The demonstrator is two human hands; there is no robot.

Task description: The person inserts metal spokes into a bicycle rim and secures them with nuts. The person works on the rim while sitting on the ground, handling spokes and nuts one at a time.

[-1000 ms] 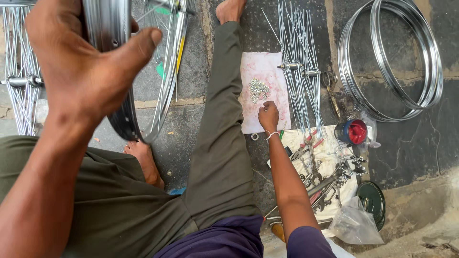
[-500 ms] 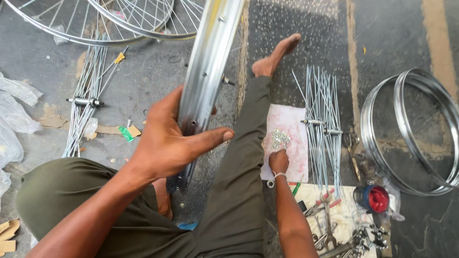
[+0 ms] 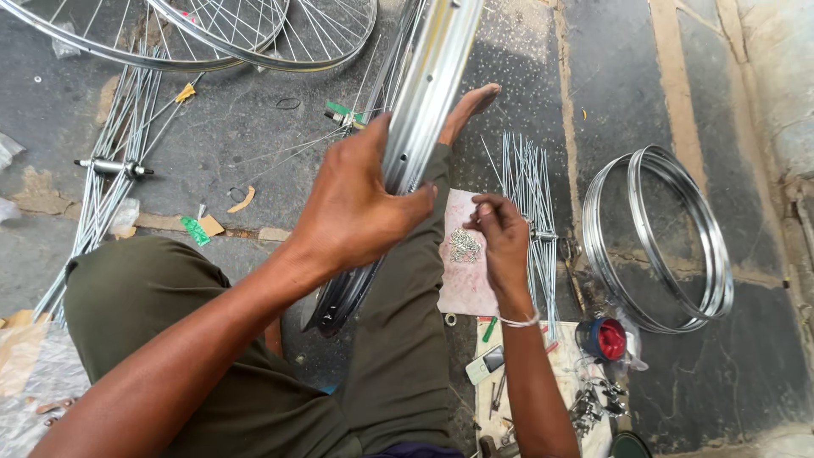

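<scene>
My left hand [image 3: 360, 208] grips a shiny metal wheel rim [image 3: 428, 93] that stands on edge between my legs and runs up out of the top of the view. My right hand [image 3: 500, 237] hovers just over a small pile of tiny metal spoke nipples [image 3: 464, 246] lying on a pale pink sheet [image 3: 466, 284] beside my right leg; its fingertips are pinched together, and I cannot tell whether a nipple is between them. A bundle of loose spokes [image 3: 526, 182] lies just right of the sheet.
Bare stacked rims [image 3: 653, 237] lie on the paving to the right. Spoked wheels [image 3: 254, 34] rest at top left, a hub with spokes [image 3: 110, 170] at left. A red-capped jar [image 3: 604, 339] and small tools [image 3: 585, 403] sit on paper near my right forearm.
The view has tilted down and left from the earliest frame. My left hand shifted its grip along the rim; my right hand lifted slightly from the nipple pile with fingers pinched.
</scene>
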